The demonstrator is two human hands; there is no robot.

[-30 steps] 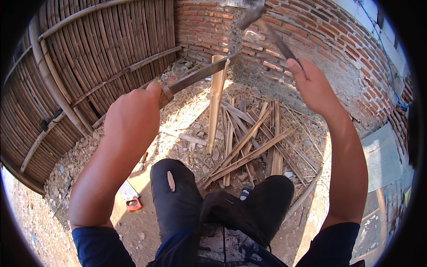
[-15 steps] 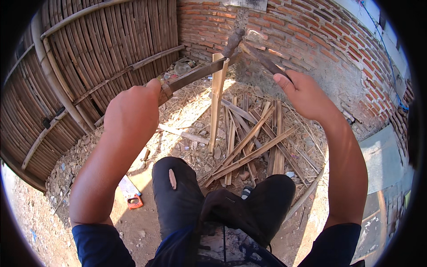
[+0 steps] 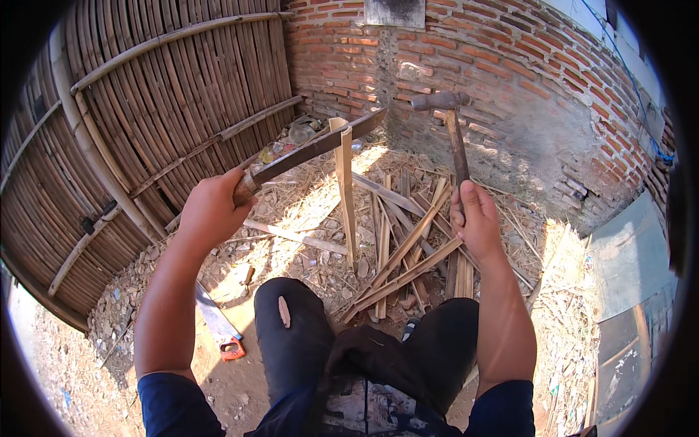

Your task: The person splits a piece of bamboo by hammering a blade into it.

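My left hand (image 3: 211, 209) is closed round the wooden handle of a machete (image 3: 302, 155), its blade slanting up to the right. The blade sits in the split top of an upright bamboo piece (image 3: 346, 204), and its tip sticks out past the far side. My right hand (image 3: 477, 222) grips the lower handle of a hammer (image 3: 457, 142), held upright. The metal hammer head is apart from the blade, to the right of its tip. Several split bamboo strips (image 3: 415, 266) lie in a crossed heap just right of the upright piece.
A handsaw (image 3: 218, 325) with an orange handle lies on the ground left of my knees. A bamboo-slat wall (image 3: 182, 87) stands at the left, a brick wall (image 3: 502, 87) ahead. Stones and straw litter the ground. Grey sheets (image 3: 628, 255) are at the right.
The hammer has come away from the blade, swinging right and turning upright. My right hand has moved down and left. The machete stays in the bamboo's top, with more blade beyond it.
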